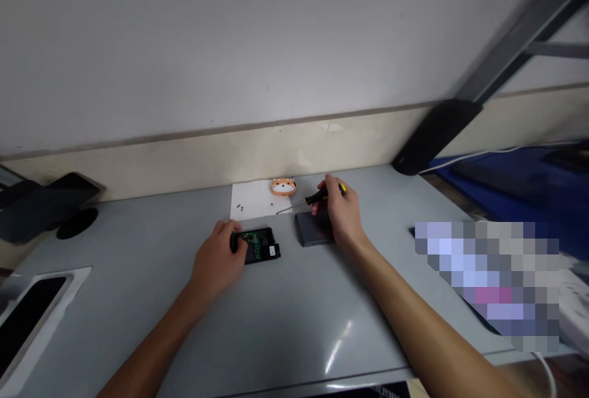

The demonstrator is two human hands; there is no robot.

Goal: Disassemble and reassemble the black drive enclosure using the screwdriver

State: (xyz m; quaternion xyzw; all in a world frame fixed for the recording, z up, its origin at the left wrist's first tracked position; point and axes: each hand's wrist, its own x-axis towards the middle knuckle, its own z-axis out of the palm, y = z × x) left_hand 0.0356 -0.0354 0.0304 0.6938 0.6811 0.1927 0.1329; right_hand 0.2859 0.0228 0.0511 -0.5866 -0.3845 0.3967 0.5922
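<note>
My left hand grips the left end of a small black device with a bare green circuit board, resting on the grey table. A white label shows at the device's lower right. In my right hand is a screwdriver with a black and yellow handle, its thin shaft slanting down to the left. Its tip is over a white paper that bears several tiny dark screws. Beneath my right hand lies a dark grey case, partly covered by the hand.
An orange and white animal-faced case sits on the paper's back edge. A black phone lies at the left, near a dark stand. A blurred-out object occupies the right side. Behind the table rises a wall.
</note>
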